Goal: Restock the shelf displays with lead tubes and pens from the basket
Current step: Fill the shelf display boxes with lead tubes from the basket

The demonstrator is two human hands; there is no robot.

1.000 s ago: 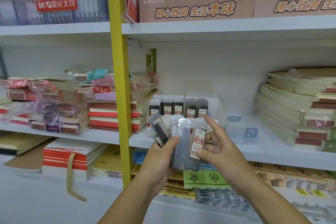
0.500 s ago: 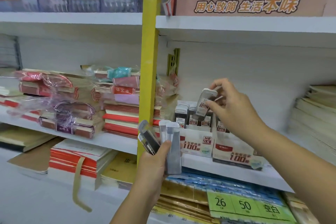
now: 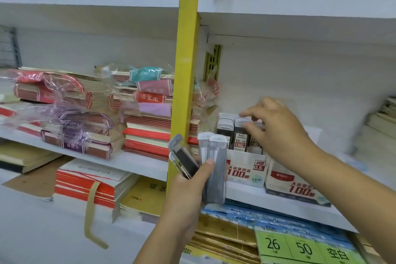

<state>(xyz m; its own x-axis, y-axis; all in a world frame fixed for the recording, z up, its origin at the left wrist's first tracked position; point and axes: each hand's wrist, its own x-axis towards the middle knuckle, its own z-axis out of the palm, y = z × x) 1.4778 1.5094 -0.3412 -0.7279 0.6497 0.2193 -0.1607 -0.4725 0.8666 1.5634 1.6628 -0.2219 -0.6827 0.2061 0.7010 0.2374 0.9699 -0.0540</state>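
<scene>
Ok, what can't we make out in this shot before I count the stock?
Head view only.
- Right hand: motion-blurred, so whether it pinches a tube is unclear.
- Lead tubes in the left hand: overlapping, exact count hidden.
- Right display box: its contents hidden by the right forearm.
- Basket: outside the frame.

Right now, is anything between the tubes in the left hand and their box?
Yes. The right hand hangs over the open top of the display box, fingers at the stocked tubes. Nothing else blocks the lead tubes in the left hand.
</scene>
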